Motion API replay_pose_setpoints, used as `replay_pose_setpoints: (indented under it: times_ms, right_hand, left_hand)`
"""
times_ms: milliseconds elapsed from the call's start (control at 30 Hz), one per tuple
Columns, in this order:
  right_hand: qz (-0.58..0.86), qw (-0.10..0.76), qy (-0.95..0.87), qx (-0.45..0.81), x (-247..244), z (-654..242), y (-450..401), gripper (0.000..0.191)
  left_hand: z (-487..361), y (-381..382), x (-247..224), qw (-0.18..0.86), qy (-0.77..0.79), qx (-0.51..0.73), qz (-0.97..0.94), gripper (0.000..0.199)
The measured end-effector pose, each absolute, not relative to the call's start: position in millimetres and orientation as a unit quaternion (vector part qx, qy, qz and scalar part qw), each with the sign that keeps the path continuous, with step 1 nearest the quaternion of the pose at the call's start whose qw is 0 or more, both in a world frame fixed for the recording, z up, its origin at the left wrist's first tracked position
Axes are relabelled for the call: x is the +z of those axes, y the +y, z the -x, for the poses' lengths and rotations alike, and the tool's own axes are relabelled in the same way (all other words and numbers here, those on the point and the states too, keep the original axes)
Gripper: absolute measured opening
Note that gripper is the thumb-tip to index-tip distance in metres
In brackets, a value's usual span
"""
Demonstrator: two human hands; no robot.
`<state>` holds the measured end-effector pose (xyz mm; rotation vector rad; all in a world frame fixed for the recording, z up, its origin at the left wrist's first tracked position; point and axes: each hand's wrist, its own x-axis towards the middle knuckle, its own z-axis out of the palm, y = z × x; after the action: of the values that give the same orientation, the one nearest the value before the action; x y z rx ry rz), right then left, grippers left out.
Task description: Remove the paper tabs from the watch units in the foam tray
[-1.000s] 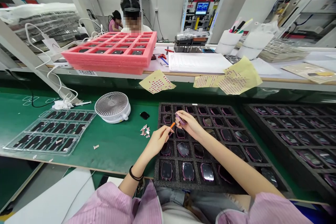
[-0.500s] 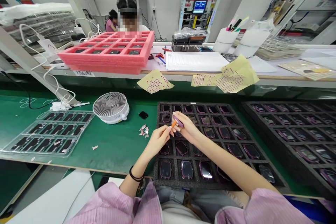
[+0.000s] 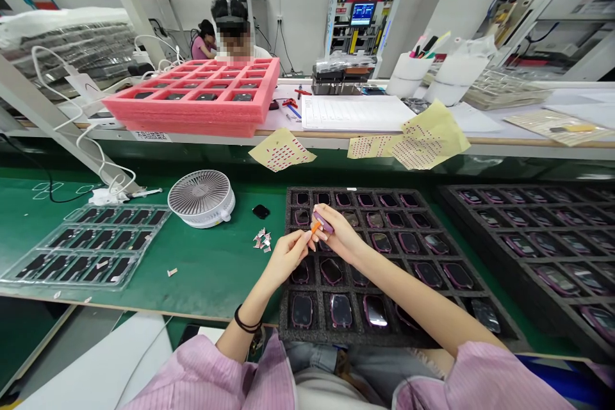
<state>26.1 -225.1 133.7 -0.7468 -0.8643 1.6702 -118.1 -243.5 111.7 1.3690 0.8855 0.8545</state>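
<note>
Left hand pinching slim orange tool, right hand pinching small purple-rimmed part, tips nearly touching above far-left corner area of black foam tray on green bench.

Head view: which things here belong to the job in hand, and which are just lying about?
In use: left hand holding an orange stick; right hand holding a purple-rimmed part; black foam tray.

Lying about: white desk fan; clear plastic tray; yellow sticker sheet; pink foam tray.
</note>
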Motion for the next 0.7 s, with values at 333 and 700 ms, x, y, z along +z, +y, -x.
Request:
replay_pose_setpoints:
  times_ms: [333, 700]
  right_hand:
    - [0.293, 0.498, -0.341, 0.741, 127.5, -23.6, -227.5, 0.034]
    - [0.300, 0.526, -0.292, 0.740, 118.3, -15.4, -228.3, 0.033]
  left_hand:
    - [120.4, -241.6, 117.6, 0.632, 0.386, 0.344, -0.577, 0.050]
    - [105.0, -242.2, 111.8, 0.659, 0.398, 0.429, -0.473, 0.053]
